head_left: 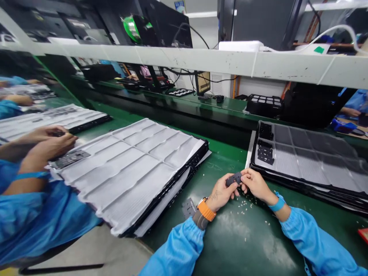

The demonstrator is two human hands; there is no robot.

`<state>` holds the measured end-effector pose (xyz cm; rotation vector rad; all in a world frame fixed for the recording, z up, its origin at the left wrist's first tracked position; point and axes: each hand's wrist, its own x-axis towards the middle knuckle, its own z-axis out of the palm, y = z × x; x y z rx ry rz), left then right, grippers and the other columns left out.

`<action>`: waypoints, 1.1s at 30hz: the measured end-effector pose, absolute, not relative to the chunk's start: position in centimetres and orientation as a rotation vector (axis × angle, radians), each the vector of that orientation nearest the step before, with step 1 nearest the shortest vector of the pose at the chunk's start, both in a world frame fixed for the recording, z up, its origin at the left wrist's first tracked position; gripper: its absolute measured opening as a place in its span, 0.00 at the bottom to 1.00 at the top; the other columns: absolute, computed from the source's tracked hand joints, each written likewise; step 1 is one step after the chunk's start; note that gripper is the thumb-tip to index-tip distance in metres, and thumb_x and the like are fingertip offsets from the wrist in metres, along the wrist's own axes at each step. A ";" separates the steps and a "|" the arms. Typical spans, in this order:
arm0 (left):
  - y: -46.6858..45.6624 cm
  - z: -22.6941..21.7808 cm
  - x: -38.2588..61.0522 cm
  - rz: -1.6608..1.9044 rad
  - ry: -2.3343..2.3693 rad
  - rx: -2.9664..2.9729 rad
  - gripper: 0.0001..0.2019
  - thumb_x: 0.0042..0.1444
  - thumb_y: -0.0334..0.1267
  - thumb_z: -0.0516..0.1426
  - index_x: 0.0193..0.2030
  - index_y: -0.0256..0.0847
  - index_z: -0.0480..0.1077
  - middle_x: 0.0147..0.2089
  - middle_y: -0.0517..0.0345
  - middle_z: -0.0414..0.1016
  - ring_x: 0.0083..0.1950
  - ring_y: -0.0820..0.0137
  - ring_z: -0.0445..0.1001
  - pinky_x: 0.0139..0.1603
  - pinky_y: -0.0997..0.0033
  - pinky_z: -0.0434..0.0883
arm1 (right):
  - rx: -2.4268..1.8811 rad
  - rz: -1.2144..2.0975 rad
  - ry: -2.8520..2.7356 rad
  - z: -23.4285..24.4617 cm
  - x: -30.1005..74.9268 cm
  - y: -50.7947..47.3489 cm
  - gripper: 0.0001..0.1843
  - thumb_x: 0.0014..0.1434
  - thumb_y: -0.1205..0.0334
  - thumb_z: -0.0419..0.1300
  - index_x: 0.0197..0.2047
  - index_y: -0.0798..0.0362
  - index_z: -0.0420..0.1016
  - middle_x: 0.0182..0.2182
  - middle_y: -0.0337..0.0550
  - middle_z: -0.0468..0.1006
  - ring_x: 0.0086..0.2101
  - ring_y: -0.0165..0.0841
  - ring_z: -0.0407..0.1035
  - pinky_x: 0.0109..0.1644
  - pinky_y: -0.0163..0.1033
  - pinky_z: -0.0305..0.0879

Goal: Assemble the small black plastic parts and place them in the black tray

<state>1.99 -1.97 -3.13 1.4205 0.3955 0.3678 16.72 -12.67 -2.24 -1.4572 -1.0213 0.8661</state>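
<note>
My left hand (220,193) and my right hand (255,184) meet over the green bench, both closed on a small black plastic part (233,178) held between the fingertips. An orange watch strap sits on my left wrist, a blue band on my right. Small white chips (245,204) lie scattered on the mat just under my hands. A flat grey part (189,207) lies on the bench beside my left wrist.
A stack of black trays under white padded sheets (135,165) lies to the left. A black tray (310,161) holding a few black parts is at right. A co-worker's hands (48,143) in blue sleeves work at the far left. A white beam crosses overhead.
</note>
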 end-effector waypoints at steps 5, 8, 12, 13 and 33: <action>-1.6 -4.1 1.7 0.330 0.447 1.518 0.10 0.55 0.40 0.58 0.38 0.35 0.67 0.21 0.64 0.66 0.21 0.78 0.64 0.23 0.80 0.60 | -1.503 0.681 -1.010 -3.8 15.8 -13.4 0.19 0.66 0.52 0.57 0.54 0.55 0.66 0.36 0.44 0.76 0.30 0.31 0.72 0.31 0.34 0.70; -1.4 -4.0 1.6 0.275 0.443 1.542 0.08 0.52 0.35 0.60 0.36 0.35 0.67 0.23 0.63 0.69 0.21 0.78 0.64 0.23 0.79 0.60 | -1.554 0.552 -1.143 -3.9 15.8 -13.3 0.18 0.65 0.55 0.58 0.55 0.53 0.69 0.41 0.46 0.76 0.36 0.33 0.72 0.39 0.37 0.71; -1.3 -3.8 1.7 0.363 0.438 1.481 0.12 0.54 0.38 0.61 0.42 0.35 0.67 0.34 0.57 0.74 0.30 0.75 0.71 0.32 0.78 0.67 | -1.574 0.659 -1.014 -4.3 15.8 -13.0 0.13 0.63 0.52 0.60 0.41 0.55 0.71 0.27 0.39 0.73 0.25 0.30 0.69 0.28 0.34 0.68; -1.3 -3.8 1.7 0.394 0.425 1.453 0.14 0.54 0.40 0.61 0.43 0.34 0.68 0.36 0.56 0.74 0.34 0.74 0.72 0.36 0.77 0.69 | -1.539 0.724 -0.945 -4.4 15.7 -12.9 0.15 0.62 0.50 0.61 0.40 0.55 0.70 0.25 0.37 0.72 0.22 0.29 0.68 0.25 0.32 0.66; -1.0 -2.9 0.9 0.286 0.497 1.553 0.14 0.62 0.46 0.56 0.43 0.36 0.71 0.26 0.61 0.69 0.20 0.79 0.64 0.22 0.81 0.62 | -1.464 0.057 -1.686 -2.4 15.1 -13.6 0.15 0.62 0.71 0.55 0.51 0.50 0.69 0.51 0.50 0.74 0.50 0.42 0.69 0.54 0.52 0.68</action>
